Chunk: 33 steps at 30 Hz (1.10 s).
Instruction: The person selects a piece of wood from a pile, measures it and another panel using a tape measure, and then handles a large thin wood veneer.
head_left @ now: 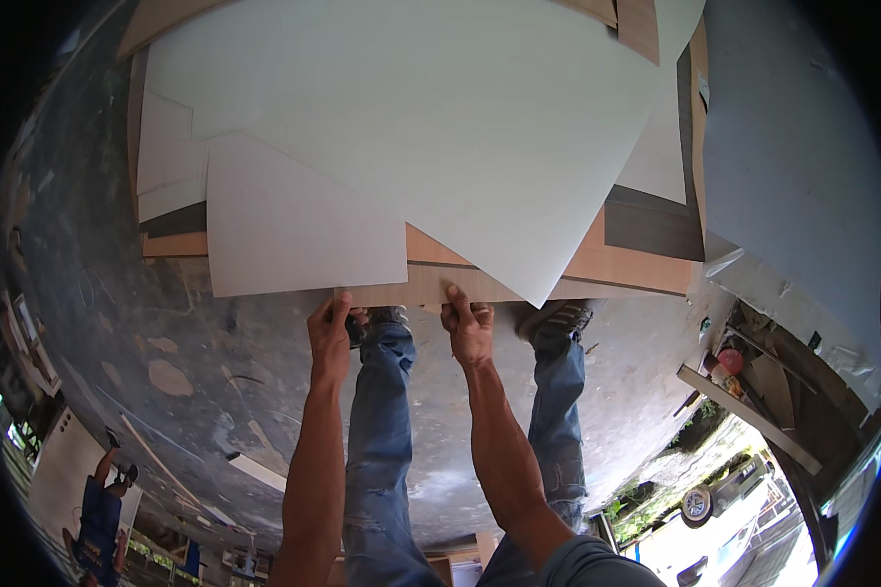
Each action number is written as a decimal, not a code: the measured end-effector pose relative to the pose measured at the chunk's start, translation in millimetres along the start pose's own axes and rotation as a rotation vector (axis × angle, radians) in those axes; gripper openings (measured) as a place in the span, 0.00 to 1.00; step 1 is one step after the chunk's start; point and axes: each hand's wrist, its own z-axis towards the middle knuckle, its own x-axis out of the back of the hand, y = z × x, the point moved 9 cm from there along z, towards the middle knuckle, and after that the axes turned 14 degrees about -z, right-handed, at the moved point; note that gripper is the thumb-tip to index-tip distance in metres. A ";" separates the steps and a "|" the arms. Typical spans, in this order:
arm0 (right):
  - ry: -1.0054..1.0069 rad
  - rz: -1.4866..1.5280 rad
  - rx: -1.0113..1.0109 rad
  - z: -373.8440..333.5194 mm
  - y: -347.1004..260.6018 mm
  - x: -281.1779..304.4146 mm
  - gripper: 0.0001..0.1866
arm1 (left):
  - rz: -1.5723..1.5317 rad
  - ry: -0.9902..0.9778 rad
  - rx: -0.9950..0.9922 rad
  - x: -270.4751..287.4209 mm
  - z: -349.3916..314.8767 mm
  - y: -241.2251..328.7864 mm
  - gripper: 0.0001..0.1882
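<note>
Both my hands grip the near edge of a light wood-grain sheet [423, 281]. My left hand [331, 335] pinches it near a corner, thumb on top and fingers curled beneath. To its right, my right hand [470, 331] holds the same edge, also with the thumb on the upper face. A smaller white sheet [299, 215] overlaps the wood-grain sheet at the left. Beyond it lies a large pale sheet [411, 108], one corner pointing toward me and overhanging the edge near my right hand. The rest of the wood-grain sheet is hidden under these.
Orange-brown boards [626, 267] and dark grey pieces [651, 220] lie in the same stack. A grey-blue surface [793, 127] borders it at right. Scraps litter the stained concrete floor [206, 401]. A bin-like space with offcuts [764, 377] is at right; another person [98, 519] is far left.
</note>
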 end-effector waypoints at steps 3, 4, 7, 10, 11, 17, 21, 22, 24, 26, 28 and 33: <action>-0.003 0.002 -0.050 8.3 11.3 -3.8 0.12 | -0.314 0.052 0.117 -0.8 11.9 -37.1 0.18; -0.006 -0.006 -0.067 10.8 14.3 -3.6 0.12 | -0.391 0.043 0.172 -8.6 10.2 -49.9 0.18; -0.013 -0.009 -0.120 14.9 21.1 -2.0 0.12 | -0.543 0.029 0.286 -42.4 1.9 -81.6 0.18; -0.087 -0.034 -0.184 16.4 30.1 -9.3 0.11 | -0.501 0.068 0.200 -56.9 19.2 -100.7 0.15; -0.128 -0.047 -0.194 21.0 33.2 -3.0 0.12 | -0.479 0.043 0.200 -72.8 23.7 -104.3 0.15; -0.225 -0.169 -0.171 25.4 45.3 78.9 0.17 | -0.402 0.127 0.191 -95.7 22.8 -109.1 0.15; 0.224 -0.066 -0.069 46.4 35.7 273.0 0.18 | -0.436 0.030 0.195 -94.2 27.9 -114.1 0.16; 0.265 -0.042 -0.027 56.4 19.9 312.9 0.20 | -0.468 0.036 0.199 -81.5 26.8 -119.3 0.15; 0.417 0.096 0.067 71.7 -10.4 401.6 0.24 | -0.462 -0.019 0.209 -78.4 34.0 -122.0 0.15; 0.540 0.086 0.133 85.7 -39.4 473.7 0.26 | -0.478 -0.036 0.205 -87.8 33.7 -123.1 0.14; 0.604 0.083 0.169 99.7 -66.0 513.8 0.27 | -0.489 -0.040 0.189 -88.0 30.8 -119.0 0.13; 0.485 0.200 0.205 128.2 -102.8 537.4 0.28 | -0.446 -0.009 0.099 -86.7 27.2 -111.1 0.13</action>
